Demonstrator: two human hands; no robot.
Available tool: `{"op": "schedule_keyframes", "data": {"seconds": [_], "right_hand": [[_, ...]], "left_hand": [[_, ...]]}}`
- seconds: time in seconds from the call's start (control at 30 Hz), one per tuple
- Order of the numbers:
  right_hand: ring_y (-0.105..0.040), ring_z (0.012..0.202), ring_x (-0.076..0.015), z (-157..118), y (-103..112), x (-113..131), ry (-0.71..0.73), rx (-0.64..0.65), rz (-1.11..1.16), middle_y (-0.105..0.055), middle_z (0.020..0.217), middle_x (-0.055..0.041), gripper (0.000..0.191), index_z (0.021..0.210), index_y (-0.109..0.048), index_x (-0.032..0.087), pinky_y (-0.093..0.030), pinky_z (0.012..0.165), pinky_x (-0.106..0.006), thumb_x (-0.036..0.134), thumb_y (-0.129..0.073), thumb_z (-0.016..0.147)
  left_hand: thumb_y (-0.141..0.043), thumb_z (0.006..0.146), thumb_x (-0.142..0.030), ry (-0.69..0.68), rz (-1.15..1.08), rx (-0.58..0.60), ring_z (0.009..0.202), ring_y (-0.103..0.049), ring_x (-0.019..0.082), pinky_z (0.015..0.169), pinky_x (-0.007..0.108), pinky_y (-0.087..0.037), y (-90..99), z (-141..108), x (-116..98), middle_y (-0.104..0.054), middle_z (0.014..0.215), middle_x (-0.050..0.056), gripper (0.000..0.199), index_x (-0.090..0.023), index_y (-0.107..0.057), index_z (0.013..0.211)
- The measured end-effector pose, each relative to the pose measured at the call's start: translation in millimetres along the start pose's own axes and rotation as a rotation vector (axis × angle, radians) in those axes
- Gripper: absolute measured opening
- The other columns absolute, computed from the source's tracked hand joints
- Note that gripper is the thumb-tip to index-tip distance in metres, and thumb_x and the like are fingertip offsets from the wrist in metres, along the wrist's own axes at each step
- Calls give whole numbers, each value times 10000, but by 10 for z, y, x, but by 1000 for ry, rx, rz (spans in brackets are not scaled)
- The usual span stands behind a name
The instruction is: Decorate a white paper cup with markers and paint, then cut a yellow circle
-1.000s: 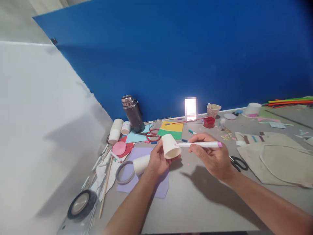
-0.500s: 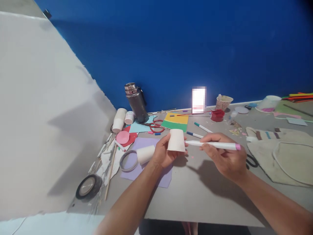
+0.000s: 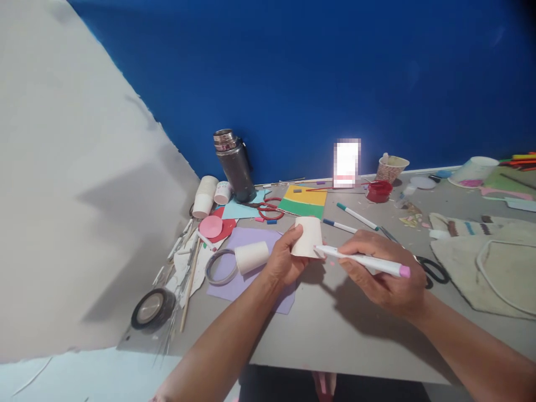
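My left hand [image 3: 287, 259] grips a white paper cup [image 3: 307, 237], held upside down above the table with the thumb on its side. In my right hand [image 3: 383, 273] is a white marker with a pink end [image 3: 372, 263]; its tip meets the cup's side near the lower rim. A small mark shows at the tip. Below and left of the cup, a second white cup [image 3: 252, 257] lies on its side on purple paper [image 3: 234, 290], beside a grey tape roll [image 3: 220, 267].
Red-handled scissors [image 3: 271, 209], a dark flask [image 3: 237, 167] and yellow-green paper [image 3: 304, 201] are behind. Stacked cups [image 3: 205, 196] and black tape [image 3: 153, 308] lie left. To the right are black-handled scissors [image 3: 435, 272] and a cream cloth bag [image 3: 502, 268].
The marker tip has come from beside the cup onto its side, and the marker now slopes more. My left thumb shows on the cup's side. The view has shifted slightly.
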State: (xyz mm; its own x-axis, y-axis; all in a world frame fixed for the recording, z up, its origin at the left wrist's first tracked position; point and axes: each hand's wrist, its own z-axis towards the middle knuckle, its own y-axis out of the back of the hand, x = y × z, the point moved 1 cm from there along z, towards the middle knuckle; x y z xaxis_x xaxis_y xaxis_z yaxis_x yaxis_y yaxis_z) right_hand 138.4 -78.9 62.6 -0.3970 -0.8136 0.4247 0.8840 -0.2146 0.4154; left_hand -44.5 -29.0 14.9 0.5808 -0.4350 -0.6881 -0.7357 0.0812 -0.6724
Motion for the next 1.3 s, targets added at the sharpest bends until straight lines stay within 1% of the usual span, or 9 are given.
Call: {"op": "schedule_keyframes", "data": {"seconds": [0.17, 0.27, 0.33, 0.47, 0.6, 0.9, 0.97, 1.13, 1.3], "right_hand": [[-684, 611, -193, -7, -14, 11, 16, -24, -38, -763, 748, -35, 109, 971, -697, 240, -534, 590, -313, 162, -623, 953], [-677, 608, -187, -2, -25, 23, 16, 7, -39, -763, 749, -37, 111, 961, -706, 235, -531, 593, -312, 162, -623, 952], [-679, 604, -187, 2, -38, 30, 29, 17, -23, -769, 749, -36, 110, 980, -707, 235, -534, 596, -314, 160, -634, 947], [-669, 592, -184, 1, -65, 39, 68, -13, -18, -752, 717, -27, 121, 997, -699, 235, -526, 581, -309, 141, -645, 942], [-677, 603, -189, -8, -74, 34, 81, -12, -26, -753, 725, -32, 129, 1001, -697, 234, -529, 584, -310, 134, -650, 935], [-689, 590, -194, -15, -71, 6, 87, 2, -54, -763, 727, -26, 144, 1019, -683, 252, -531, 580, -313, 144, -654, 928], [-687, 588, -196, -18, -75, 2, 96, 0, -72, -762, 729, -29, 135, 1014, -681, 247, -530, 577, -318, 144, -645, 936], [-670, 613, -185, -35, -90, -17, 118, -2, -70, -743, 723, -33, 130, 1031, -668, 227, -523, 583, -311, 130, -643, 948], [-666, 609, -188, -40, -91, -32, 98, -3, -64, -744, 714, -25, 112, 1009, -686, 230, -516, 587, -315, 145, -652, 944]], "left_hand": [[-683, 909, -365, 12, -37, -26, 752, -738, 270, 691, 361, -606, 1, 14, -10, -754, 871, 145, 361, -91, -686, 1146], [-630, 948, -392, 35, -49, -2, 748, -740, 276, 665, 357, -607, -4, 17, -1, -753, 849, 163, 362, -69, -704, 1095], [-652, 948, -413, 36, -53, 3, 737, -741, 272, 662, 355, -607, -3, 17, 11, -753, 844, 156, 367, -77, -707, 1085], [-733, 911, -423, 25, -40, -41, 706, -738, 256, 659, 347, -601, 7, 19, 35, -754, 840, 124, 356, -122, -696, 1097], [-747, 897, -405, 1, -41, -68, 698, -736, 252, 648, 347, -593, 7, 24, 43, -755, 838, 107, 350, -142, -683, 1120], [-818, 841, -447, -36, -19, -44, 721, -735, 246, 688, 345, -576, 5, 21, 58, -757, 850, 85, 459, -159, -678, 1171], [-815, 844, -433, -50, -16, -43, 724, -732, 240, 688, 336, -578, 1, 20, 62, -753, 843, 79, 440, -160, -682, 1162], [-809, 845, -380, -97, -12, -49, 735, -730, 224, 692, 313, -588, -9, 24, 78, -731, 808, 58, 317, -163, -685, 1040], [-806, 838, -384, -106, 0, -49, 741, -728, 218, 704, 320, -591, -4, 27, 83, -727, 814, 44, 296, -170, -686, 1004]]}}
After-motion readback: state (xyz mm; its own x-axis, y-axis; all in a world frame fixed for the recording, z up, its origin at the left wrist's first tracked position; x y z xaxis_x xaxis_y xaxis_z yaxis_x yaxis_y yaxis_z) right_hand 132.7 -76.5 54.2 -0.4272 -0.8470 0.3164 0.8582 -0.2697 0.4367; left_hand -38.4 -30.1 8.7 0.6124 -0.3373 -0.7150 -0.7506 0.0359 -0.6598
